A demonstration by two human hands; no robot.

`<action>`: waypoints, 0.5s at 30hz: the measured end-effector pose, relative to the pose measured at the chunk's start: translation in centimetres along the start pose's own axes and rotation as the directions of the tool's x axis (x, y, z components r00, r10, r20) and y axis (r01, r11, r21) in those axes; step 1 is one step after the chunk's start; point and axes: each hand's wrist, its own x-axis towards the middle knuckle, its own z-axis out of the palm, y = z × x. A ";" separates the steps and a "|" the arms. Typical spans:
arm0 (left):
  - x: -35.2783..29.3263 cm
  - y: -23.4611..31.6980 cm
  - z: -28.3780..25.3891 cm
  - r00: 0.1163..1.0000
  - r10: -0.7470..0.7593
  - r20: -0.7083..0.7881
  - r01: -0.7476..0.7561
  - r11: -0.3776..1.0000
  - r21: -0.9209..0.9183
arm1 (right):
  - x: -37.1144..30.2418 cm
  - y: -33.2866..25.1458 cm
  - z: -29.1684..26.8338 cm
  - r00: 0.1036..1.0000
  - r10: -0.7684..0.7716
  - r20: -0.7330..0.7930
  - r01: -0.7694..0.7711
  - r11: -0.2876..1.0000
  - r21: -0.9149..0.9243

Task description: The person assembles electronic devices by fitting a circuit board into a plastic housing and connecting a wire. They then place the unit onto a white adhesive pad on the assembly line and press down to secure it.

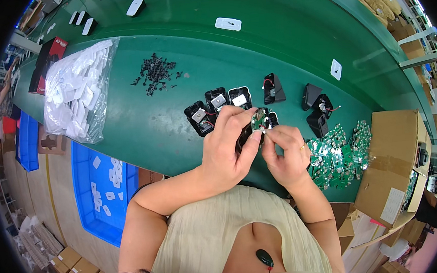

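Observation:
My left hand [225, 148] is closed on a small green circuit board [259, 118], held up above the table's near edge. Something black, perhaps a housing, shows under that board, mostly covered by the fingers. Thumb and fingers of my right hand [288, 158] pinch at the board's lower edge, by a small white part; what they grip is too small to make out. Just beyond my left hand lie open black housings [197, 118] with silvery blocks and red wires inside. Another black housing [274, 89] with a red wire rests farther off.
Black housings [311, 95] and a heap of green circuit boards [339, 153] lie to the right, beside a cardboard box [388, 160]. Small black parts [157, 72] are piled at the far left, near a clear bag of white covers [76, 90]. A blue bin [88, 196] stands below.

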 end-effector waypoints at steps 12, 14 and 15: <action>0.3 0.4 0.1 0.991 0.127 -0.040 -0.122 0.986 0.111 | 1.0 0.0 -1.4 0.999 -0.013 0.049 0.015 0.999 -0.028; 0.4 0.4 0.1 0.987 0.154 -0.042 -0.146 0.979 0.143 | 1.1 0.0 -1.7 0.998 -0.019 0.067 0.020 0.999 -0.026; 0.4 0.5 0.1 0.986 0.159 -0.044 -0.150 0.977 0.148 | 1.2 -0.1 -1.8 0.996 -0.027 0.084 0.028 0.999 -0.021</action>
